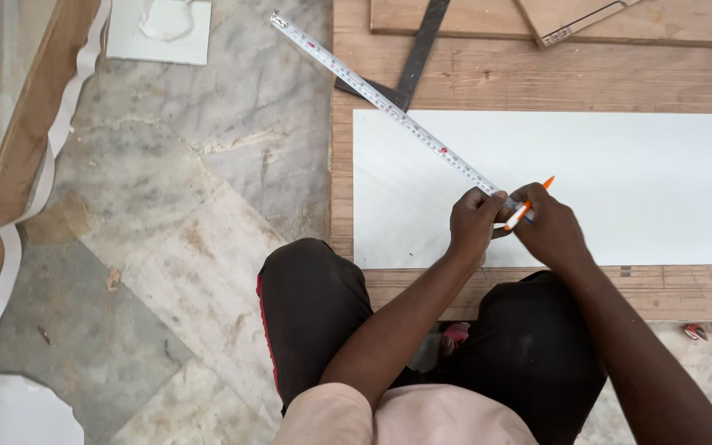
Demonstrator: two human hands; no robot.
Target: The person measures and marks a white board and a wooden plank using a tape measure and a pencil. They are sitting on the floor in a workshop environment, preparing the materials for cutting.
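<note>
Fingers of the left hand pinch the near end of a tape measure, pressing it down on a white sheet. Right hand is clenched around an orange and white pen, its orange tip pointing up and away, just beside the tape. The tape is a narrow pale blade with fine markings, stretched diagonally from the hands to beyond the sheet's far left corner, its metal hook end hanging over the marble floor. The white sheet lies flat on a wooden board. A dark metal square lies under the tape.
</note>
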